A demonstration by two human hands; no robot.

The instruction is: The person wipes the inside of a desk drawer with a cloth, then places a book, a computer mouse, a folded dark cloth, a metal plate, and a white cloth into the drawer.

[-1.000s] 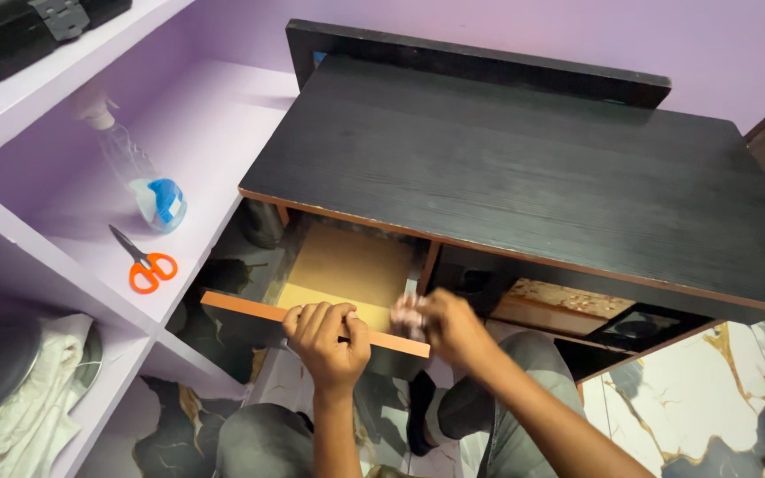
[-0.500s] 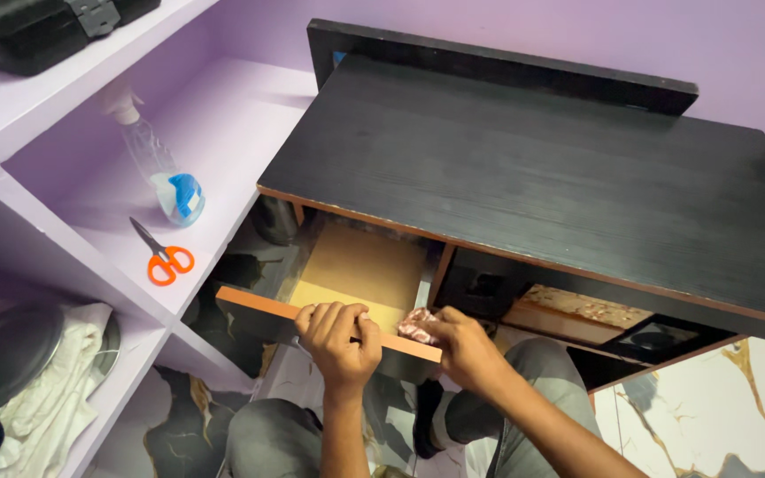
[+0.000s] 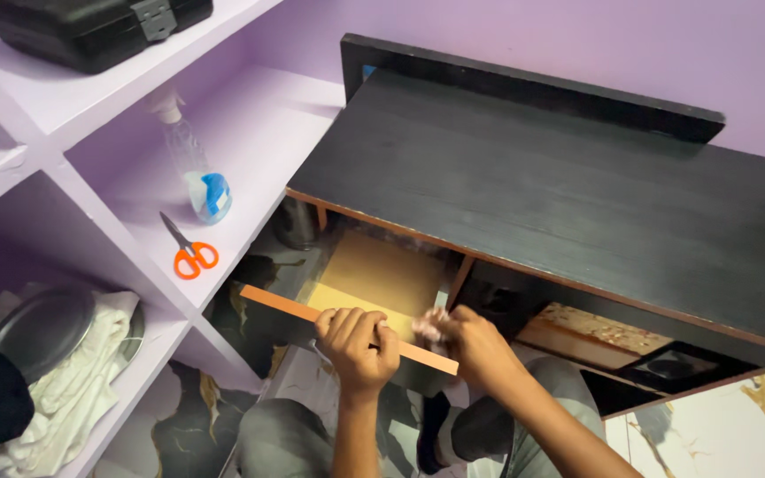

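Left hand fingers curled over front edge of open drawer, right hand pinching blurred pinkish cloth at drawer's right front corner; judgement: brace drawer firmly, wipe with short strokes

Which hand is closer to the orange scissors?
The left hand. It grips the drawer's front edge, on the side toward the shelf where the orange scissors lie. The right hand is farther along that edge, away from them.
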